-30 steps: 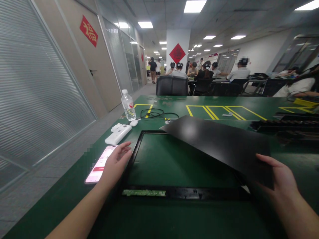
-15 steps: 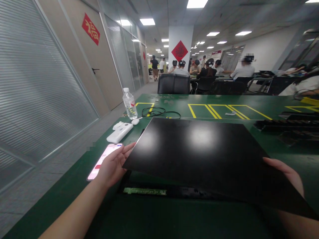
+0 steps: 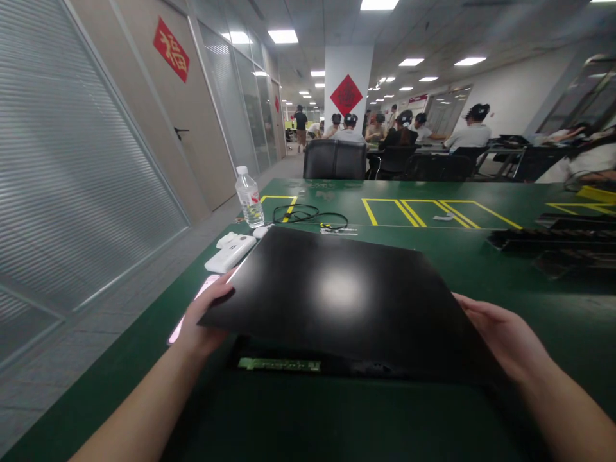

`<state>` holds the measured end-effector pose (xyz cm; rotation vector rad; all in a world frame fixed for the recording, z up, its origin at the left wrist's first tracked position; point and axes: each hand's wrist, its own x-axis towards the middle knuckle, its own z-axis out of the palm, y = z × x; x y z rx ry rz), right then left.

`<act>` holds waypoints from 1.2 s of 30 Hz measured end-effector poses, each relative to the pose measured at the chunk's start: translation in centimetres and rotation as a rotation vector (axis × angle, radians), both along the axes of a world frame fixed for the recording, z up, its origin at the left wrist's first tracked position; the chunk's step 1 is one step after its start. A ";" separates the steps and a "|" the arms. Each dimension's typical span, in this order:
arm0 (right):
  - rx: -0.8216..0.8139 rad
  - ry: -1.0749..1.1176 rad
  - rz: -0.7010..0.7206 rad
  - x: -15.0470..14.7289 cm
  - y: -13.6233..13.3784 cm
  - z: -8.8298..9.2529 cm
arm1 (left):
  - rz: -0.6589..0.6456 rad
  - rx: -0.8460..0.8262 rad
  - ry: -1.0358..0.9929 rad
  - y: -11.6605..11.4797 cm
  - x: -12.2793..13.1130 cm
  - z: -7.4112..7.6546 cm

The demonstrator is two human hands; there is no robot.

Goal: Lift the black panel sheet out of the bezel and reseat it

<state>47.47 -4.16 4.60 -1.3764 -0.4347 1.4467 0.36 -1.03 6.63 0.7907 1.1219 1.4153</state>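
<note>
A glossy black display panel [image 3: 337,295] is held above the green table, slightly tilted, with a bright reflection near its middle. My left hand [image 3: 206,314] is closed on its left edge, thumb on top. My right hand [image 3: 503,330] holds the right edge from the side, most of its fingers hidden beneath. Under the panel's near edge shows a dark strip with a narrow green circuit board [image 3: 279,364]. What else lies below the panel is hidden.
A phone [image 3: 180,326] lies partly behind my left hand. Beyond it are a white power bank [image 3: 230,254], a water bottle [image 3: 249,199] and a black cable [image 3: 301,215]. Dark slotted strips [image 3: 539,239] lie at the right. People sit at farther tables.
The panel has shifted left, its right side most, and now covers part of the phone. My right hand has moved left with it; my left hand has moved slightly left, its thumb now on top.
</note>
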 end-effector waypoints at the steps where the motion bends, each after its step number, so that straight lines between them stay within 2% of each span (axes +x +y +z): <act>1: 0.029 0.005 0.000 -0.2 0.1 0.0 | 0.024 0.005 -0.012 0.0 0.1 0.1; 5: 0.116 -0.008 0.031 -0.2 0.3 -0.3 | 0.087 0.006 -0.042 -0.1 0.0 0.5; 10: 0.145 -0.028 0.029 0.4 0.4 -0.6 | 0.155 0.014 -0.068 0.1 -0.3 0.3; 18: 0.196 -0.158 -0.048 0.0 0.4 -0.3 | 0.068 0.084 0.075 -0.3 0.1 0.4; 28: 0.195 -0.253 -0.098 0.1 0.8 -1.0 | 0.005 0.121 0.127 0.3 -0.6 -1.1; 36: 0.168 -0.322 -0.122 0.5 1.0 -1.5 | -0.020 0.109 0.158 0.2 0.0 -1.3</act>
